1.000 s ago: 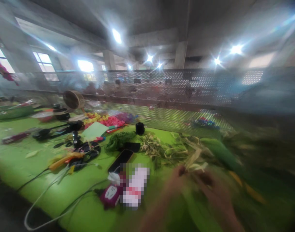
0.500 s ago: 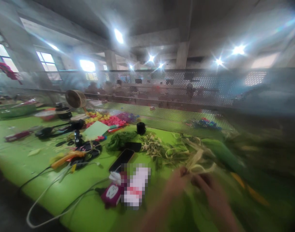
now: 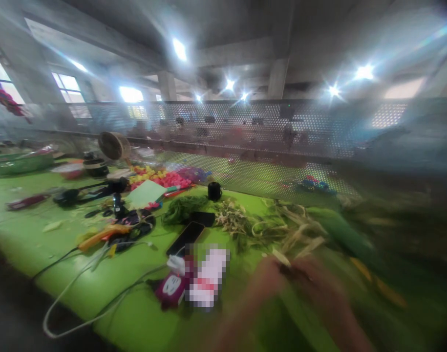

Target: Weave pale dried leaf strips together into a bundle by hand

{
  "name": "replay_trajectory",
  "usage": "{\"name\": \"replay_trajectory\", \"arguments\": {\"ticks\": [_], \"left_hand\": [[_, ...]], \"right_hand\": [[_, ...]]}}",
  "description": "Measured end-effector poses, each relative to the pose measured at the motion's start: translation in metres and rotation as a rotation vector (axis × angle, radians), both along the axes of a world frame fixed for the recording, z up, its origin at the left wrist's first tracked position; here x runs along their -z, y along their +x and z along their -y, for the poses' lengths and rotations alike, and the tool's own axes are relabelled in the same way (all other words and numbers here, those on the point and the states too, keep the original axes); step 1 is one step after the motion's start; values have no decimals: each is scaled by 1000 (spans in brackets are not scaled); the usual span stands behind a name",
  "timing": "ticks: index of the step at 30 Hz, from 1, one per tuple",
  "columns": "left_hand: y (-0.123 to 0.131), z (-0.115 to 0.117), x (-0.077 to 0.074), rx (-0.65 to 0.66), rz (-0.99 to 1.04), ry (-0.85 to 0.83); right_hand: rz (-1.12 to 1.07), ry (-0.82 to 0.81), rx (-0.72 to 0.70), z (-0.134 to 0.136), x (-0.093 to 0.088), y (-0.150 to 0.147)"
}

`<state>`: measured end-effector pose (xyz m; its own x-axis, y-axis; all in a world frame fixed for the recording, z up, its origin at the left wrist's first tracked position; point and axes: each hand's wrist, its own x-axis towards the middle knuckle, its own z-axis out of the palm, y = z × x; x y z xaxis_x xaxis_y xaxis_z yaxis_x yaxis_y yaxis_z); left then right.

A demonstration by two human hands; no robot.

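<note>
My left hand is closed, with the end of a pale yellow-green strip showing at its fingertips. Close beside it, my right hand is also closed at the same strip, though motion blurs its fingers. Whether the strip is ribbon, cloth or leaf I cannot tell. A long light-green band hangs down between my forearms. Just beyond my hands lies a loose heap of similar strips, with a cluster of small pale curled pieces to its left.
Left of my hands are a blurred-out pink packet, a purple power bank with cables and a dark phone. Farther off lie an orange-handled tool, green netting, pink pieces and a black cup. A perforated metal screen stands behind.
My hands have turned inward and drawn closer together around the strip. The strip's end now points up at my left fingertips, and a light-green band shows below the hands.
</note>
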<state>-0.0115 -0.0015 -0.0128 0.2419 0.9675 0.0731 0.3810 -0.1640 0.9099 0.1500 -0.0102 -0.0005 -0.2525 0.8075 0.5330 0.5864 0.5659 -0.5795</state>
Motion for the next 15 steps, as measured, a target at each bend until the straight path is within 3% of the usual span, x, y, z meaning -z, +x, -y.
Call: {"name": "replay_trajectory", "arguments": {"ticks": [6,11,15], "left_hand": [[3,8,-17,73,-224,58],[4,8,-17,125,-135,130],[4,8,-15,100,-126,80]], "right_hand": [[-160,-120,145,1,-4,-5],[-196,-137,147,2,-12,-5],[-243,-183,116,5,-17,-2]]}}
